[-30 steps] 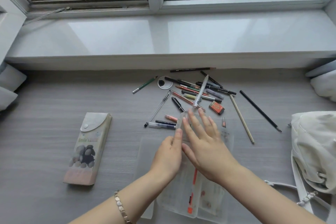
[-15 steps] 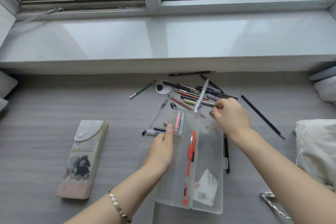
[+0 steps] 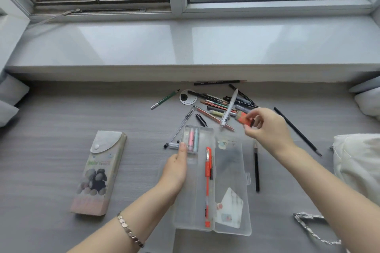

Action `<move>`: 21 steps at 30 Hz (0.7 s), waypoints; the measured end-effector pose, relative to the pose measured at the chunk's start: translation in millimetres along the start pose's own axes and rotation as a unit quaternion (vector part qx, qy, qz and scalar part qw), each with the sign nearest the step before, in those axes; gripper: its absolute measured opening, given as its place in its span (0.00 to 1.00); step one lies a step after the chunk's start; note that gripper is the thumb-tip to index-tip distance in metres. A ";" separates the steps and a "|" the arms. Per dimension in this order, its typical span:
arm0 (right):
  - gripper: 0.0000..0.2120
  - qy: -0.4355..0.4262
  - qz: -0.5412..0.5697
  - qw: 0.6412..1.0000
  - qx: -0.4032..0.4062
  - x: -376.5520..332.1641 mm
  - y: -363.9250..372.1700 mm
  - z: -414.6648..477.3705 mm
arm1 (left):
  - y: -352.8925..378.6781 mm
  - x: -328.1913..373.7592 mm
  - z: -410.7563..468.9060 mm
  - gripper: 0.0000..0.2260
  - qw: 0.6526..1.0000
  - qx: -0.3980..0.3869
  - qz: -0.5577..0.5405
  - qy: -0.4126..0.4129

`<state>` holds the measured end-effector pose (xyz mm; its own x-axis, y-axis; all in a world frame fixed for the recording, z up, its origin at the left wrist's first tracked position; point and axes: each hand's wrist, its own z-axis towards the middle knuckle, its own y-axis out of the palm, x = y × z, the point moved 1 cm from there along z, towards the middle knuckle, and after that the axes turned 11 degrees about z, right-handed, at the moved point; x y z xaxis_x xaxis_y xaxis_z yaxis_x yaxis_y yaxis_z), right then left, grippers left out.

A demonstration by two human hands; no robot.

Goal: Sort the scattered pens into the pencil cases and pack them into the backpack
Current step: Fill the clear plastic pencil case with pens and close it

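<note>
Sorting in hand: pinches a small orange box [image 3: 243,118] between right hand [image 3: 267,129] fingertips over the scattered pens [image 3: 218,107] just beyond the open clear pencil case [image 3: 189,201], grips its left rim with left hand [image 3: 174,170], next likely needs lowering into 1 compartment.

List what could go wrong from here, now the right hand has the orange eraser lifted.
1. The right hand pinches the orange eraser in the air over the pen pile; a slip could drop it among them.
2. The left hand holds the clear case only by its rim; a careless drop-in might jolt it.
</note>
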<state>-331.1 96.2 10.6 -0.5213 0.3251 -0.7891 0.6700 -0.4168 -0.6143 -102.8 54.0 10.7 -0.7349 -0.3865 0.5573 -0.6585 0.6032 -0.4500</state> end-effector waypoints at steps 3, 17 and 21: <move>0.11 -0.223 0.031 0.957 -0.183 -46.8 -5.8 -23.7 | -0.3 -3.2 -4.2 0.28 1.000 -0.020 0.011 0.005; 0.10 -0.325 -0.047 0.902 -0.281 -69.2 22.8 -83.9 | 12.9 -2.6 -25.6 0.24 0.995 -0.081 -0.062 0.016; 0.14 -0.315 -0.047 0.923 -0.216 -60.3 31.8 -91.8 | 17.0 -1.8 -21.8 0.21 0.993 -0.083 -0.082 0.023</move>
<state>-229.8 141.4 38.6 -0.7002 -0.2729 -0.6597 0.6838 0.0091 -0.7296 -109.2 80.2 17.3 -0.6096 -0.4580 0.6470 -0.7298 0.6430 -0.2325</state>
